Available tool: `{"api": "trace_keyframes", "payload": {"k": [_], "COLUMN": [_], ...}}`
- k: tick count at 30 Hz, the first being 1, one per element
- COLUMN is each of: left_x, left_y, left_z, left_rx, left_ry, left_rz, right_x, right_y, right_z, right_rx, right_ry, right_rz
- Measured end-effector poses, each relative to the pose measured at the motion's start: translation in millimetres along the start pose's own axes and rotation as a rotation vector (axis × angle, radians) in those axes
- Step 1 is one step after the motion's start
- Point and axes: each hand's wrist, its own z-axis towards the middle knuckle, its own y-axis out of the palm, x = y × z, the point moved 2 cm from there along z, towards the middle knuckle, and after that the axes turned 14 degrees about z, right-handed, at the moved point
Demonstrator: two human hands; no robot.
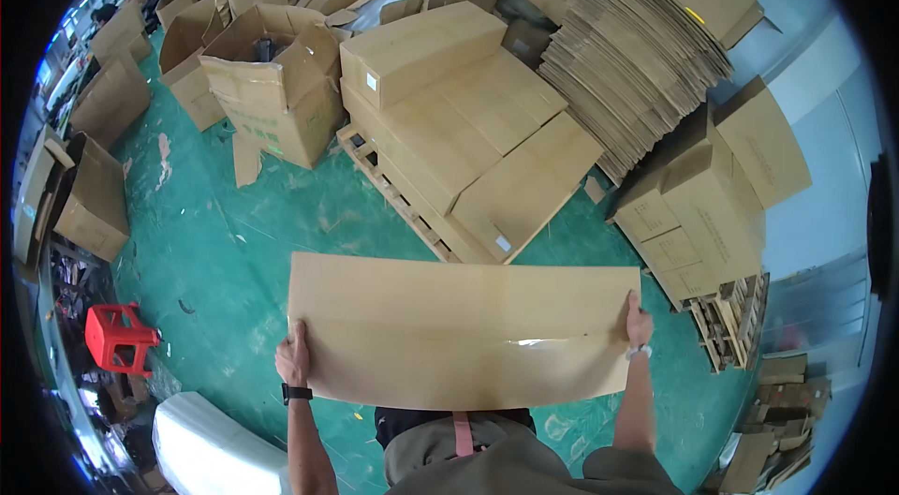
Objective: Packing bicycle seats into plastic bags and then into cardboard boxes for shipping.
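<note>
Close to my body I carry a wide, plain brown cardboard box (pixel 449 308), level, its long side running left to right. A strip of clear tape shines along its middle seam. My left hand (pixel 292 357) grips the left end, thumb up on the edge and a black band on the wrist. At the opposite end my right hand (pixel 639 323) holds on the same way, with a pale band at the wrist. The fingers of both hands are partly hidden behind the cardboard. Beyond the box, closed cartons (pixel 449 134) lie stacked on a wooden pallet (pixel 398 195).
Tall piles of flattened cardboard (pixel 637 59) stand at the back right. More cartons (pixel 693 205) rest at the right near wooden pallets (pixel 730 322). An open carton (pixel 281 111) is at the back left. A red stool (pixel 122 339) stands left on the green floor (pixel 225 261).
</note>
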Motion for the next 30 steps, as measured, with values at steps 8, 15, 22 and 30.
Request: {"api": "trace_keyframes", "payload": {"k": [8,15,22,30], "left_x": [158.7,331.5,512.0,591.5], "left_y": [110.2,295.9,353.3,436.2], "left_z": [-15.0,-147.9,-211.0,-91.3], "left_rx": [0.003,-0.024,-0.193,-0.323], "left_ry": [-0.215,-0.438,0.029,0.256], "left_rz": [-0.022,-0.750,-0.214,-0.282], "right_x": [-162.4,-441.1,-307.8,25.9], "right_y": [151.0,251.2,294.4,295.3], "right_z": [306.3,472.0,365.9,374.5], "right_rx": [-0.206,-0.606,-0.455,-0.468], "right_ry": [-0.231,-0.602,-0.972,0.402], "right_rz": [-0.080,-0.045,0.534,0.485]}}
